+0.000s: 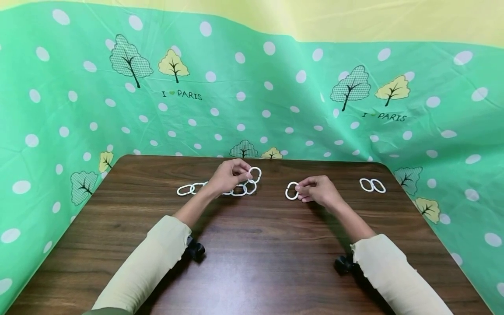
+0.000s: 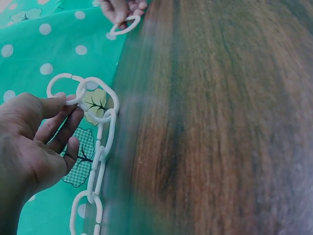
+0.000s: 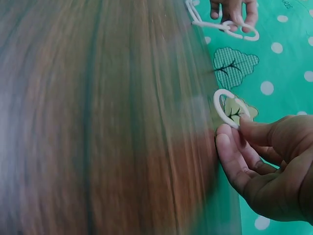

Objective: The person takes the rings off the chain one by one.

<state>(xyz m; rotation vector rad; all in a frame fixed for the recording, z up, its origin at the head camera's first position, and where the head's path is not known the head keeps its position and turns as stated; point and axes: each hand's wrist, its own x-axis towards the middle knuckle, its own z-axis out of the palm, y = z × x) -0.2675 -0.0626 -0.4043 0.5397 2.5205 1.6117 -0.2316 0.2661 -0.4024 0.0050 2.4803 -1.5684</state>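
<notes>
A chain of white plastic links (image 1: 185,190) runs along the table's far side, partly hidden behind the left forearm. My left hand (image 1: 229,178) pinches the end link (image 2: 61,81) of this chain between thumb and fingers, holding it raised. In the left wrist view the linked pieces hang down from that end. A separate white oval link (image 1: 291,191) is pinched by my right hand (image 1: 320,191); the right wrist view shows a single link (image 3: 221,107) between thumb and fingertips. The two hands are apart, with the held links not touching.
Two more white links (image 1: 366,185) lie side by side at the far right of the brown wooden table (image 1: 244,253). A green dotted cloth (image 1: 252,87) hangs behind the table and at its sides. Black devices (image 1: 195,249) sit under both wrists.
</notes>
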